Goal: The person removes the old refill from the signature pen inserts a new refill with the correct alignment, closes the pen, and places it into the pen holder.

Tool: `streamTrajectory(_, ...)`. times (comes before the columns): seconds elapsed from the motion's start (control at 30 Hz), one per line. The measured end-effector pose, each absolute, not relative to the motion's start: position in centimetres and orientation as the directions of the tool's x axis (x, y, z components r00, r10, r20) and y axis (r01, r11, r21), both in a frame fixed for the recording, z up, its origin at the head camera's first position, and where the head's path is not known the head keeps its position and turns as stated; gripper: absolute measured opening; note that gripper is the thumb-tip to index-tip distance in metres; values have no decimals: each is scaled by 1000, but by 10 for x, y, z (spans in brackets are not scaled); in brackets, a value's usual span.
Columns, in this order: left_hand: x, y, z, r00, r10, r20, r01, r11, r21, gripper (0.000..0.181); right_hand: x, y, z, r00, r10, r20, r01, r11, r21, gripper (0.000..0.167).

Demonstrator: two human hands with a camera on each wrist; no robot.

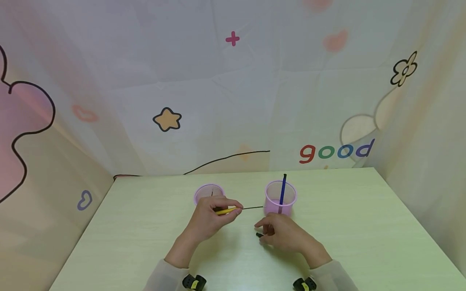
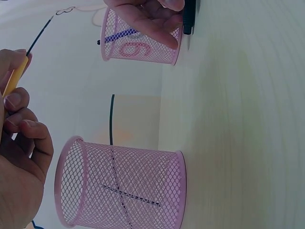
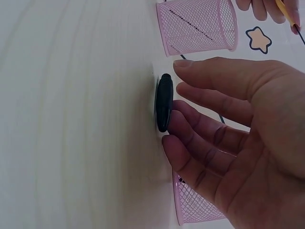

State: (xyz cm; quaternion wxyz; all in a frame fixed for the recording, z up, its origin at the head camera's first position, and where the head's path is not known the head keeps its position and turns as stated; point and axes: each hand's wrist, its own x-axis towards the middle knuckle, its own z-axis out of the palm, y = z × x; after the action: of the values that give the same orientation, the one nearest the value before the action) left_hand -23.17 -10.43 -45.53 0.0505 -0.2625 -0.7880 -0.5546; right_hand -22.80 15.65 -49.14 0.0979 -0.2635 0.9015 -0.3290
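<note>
Between the loosely bent, unclosed fingers point(image 3: 228, 72) of the right hand point(image 1: 284, 233), a black pen-like piece point(image 3: 164, 105) is seen; its pickup is presumed in hand, finger closure being called for next. Left of them, a yellow-handled tool point(image 1: 226, 211) is pinched nearly level by the raised left hand point(image 1: 208, 218).

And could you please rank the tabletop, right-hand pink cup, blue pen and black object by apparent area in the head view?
Tabletop
Pink cup
Blue pen
Black object, as visible; the right hand seems to hide part.
</note>
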Motion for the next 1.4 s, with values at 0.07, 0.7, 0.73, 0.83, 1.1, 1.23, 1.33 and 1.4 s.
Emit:
streamTrajectory(0.07,-232,-104,-456,-857,358,370,469,246,848,8,-228,157,-491,-842,-539,-1,-412,644,-644,31)
streamTrajectory(0.7,-231,-104,-456,-856,359,372,473,251,845,8,-227,158,-490,-843,-537,37,-414,602,-683,30)
streamTrajectory(0.73,-231,-105,-455,-855,359,373,474,251,844,8,-227,158,-490,-843,-536,39,-413,600,-685,30)
streamTrajectory(0.83,-230,-105,-455,-854,359,377,477,251,842,8,-227,157,-488,-845,-532,56,-417,590,-691,30)
streamTrajectory(1.1,-230,-104,-454,-849,365,381,484,250,839,7,-227,156,-486,-853,-514,87,-416,572,-707,32)
streamTrajectory(1.23,-230,-103,-454,-850,365,381,484,251,839,8,-227,156,-485,-858,-505,94,-412,569,-712,32)
streamTrajectory(1.33,-229,-103,-454,-852,363,377,480,256,839,8,-227,156,-484,-864,-495,92,-404,573,-713,31)
streamTrajectory(1.4,-229,-103,-454,-854,362,373,477,260,840,8,-226,156,-483,-869,-488,89,-397,576,-715,31)
